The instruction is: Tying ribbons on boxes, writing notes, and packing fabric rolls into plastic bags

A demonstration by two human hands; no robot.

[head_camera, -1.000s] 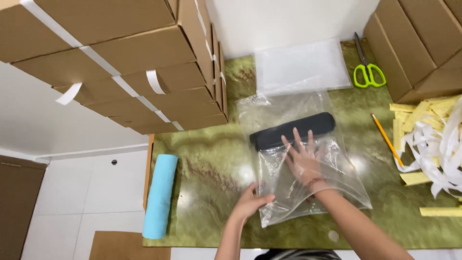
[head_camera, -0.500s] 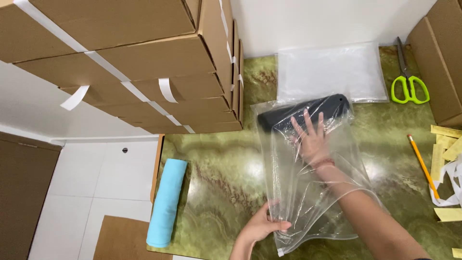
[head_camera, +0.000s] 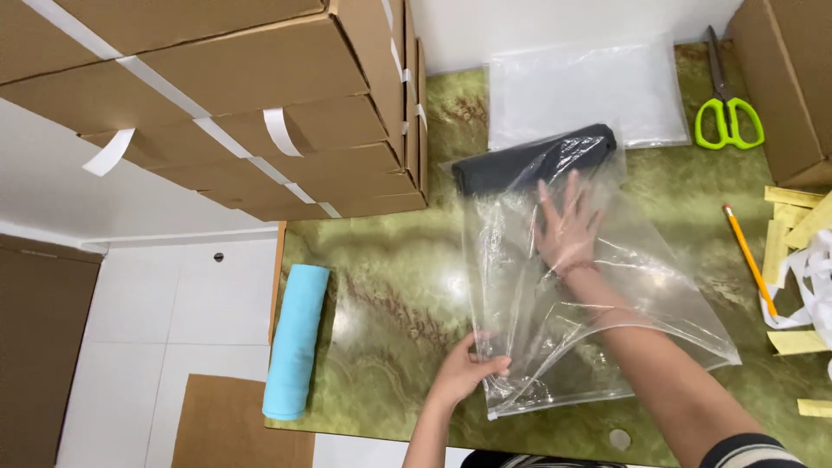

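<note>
A clear plastic bag (head_camera: 537, 347) lies on the green marbled table (head_camera: 390, 286). A dark rolled cloth (head_camera: 511, 165) sits at the bag's far end, inside it. My right hand (head_camera: 568, 230) is inside the bag, fingers spread, pressing flat just short of the roll. My left hand (head_camera: 468, 373) pinches the bag's near open edge at its left corner and lifts it a little.
Stacked cardboard boxes (head_camera: 260, 104) fill the upper left. A light blue rolled cloth (head_camera: 295, 342) lies at the table's left edge. A pile of flat clear bags (head_camera: 581, 87), green scissors (head_camera: 728, 117), a pencil (head_camera: 750, 260) and paper strips (head_camera: 802, 260) lie at the right.
My right hand has pushed the dark roll deeper into the bag, away from me. My left hand has kept its hold on the bag's near edge.
</note>
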